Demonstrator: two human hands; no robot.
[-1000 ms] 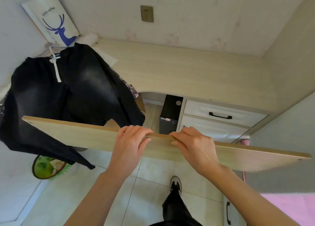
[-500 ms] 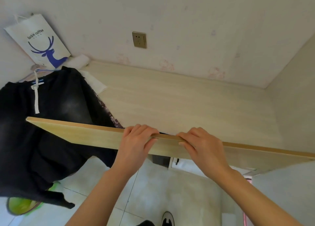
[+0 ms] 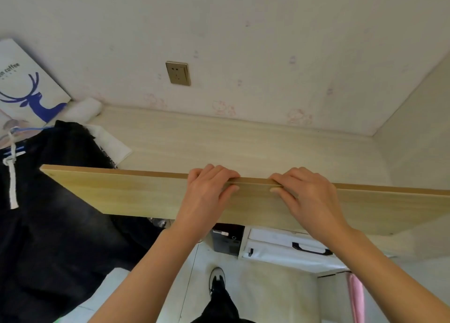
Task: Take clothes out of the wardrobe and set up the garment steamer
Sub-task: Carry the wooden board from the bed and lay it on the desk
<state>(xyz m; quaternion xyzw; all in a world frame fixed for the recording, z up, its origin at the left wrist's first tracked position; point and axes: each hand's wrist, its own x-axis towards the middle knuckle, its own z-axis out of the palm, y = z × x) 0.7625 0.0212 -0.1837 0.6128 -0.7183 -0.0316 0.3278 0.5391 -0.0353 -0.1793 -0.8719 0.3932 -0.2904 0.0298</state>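
On the left end of the desk (image 3: 243, 147): one dark garment (image 3: 60, 201) with a white drawstring, partly on the desktop and spilling over the edge toward the floor, a hanger hook visible at its top. Judged as the clothes already out of the wardrobe; first part of the task apparently done. No garment steamer visible anywhere; setup judged not yet begun.

Held across the middle: one long wooden board (image 3: 136, 191), edge-up, level, in front of the desk. Left hand (image 3: 209, 188) grasping the top edge, fingers curled over the far side, thumb on the near face. Right hand (image 3: 306, 193) grasping the same edge just beside it, likewise curled over. Purpose of the board cannot be told; possibly a pressing surface.

Further out, counted: one wall socket (image 3: 178, 73) above the desk, nothing plugged in; one white paper bag (image 3: 26, 84) with blue deer print leaning on the wall; one white roll (image 3: 85, 107) beside it; one folded white cloth (image 3: 112, 145) under the garment's edge; one black box (image 3: 227, 238) under the desk; two drawers (image 3: 280, 243), one black handle plain.
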